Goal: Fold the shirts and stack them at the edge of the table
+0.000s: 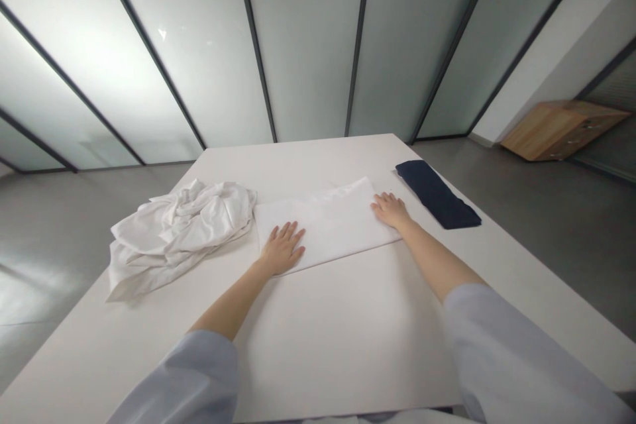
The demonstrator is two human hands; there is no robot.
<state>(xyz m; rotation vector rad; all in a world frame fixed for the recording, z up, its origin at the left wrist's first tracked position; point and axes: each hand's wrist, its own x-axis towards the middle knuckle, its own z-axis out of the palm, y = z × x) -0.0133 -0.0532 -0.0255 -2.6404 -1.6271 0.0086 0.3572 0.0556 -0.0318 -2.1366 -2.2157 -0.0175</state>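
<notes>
A folded white cloth (330,222) lies flat in a long rectangle across the middle of the table. My left hand (283,249) rests palm down on its near left corner, fingers spread. On the cloth's right end lies my right hand (391,210), also flat with the fingers a little apart. Neither hand grips anything. Left of the folded piece, a crumpled heap of white fabric (183,228) sits close to its left edge. A dark navy folded cloth (437,193) lies to the right of my right hand, apart from it.
The white table (348,338) has its left and right edges in view, and its far edge stands before frosted glass panels (308,40) with dark frames. A wooden cabinet (551,129) is on the grey floor at the far right.
</notes>
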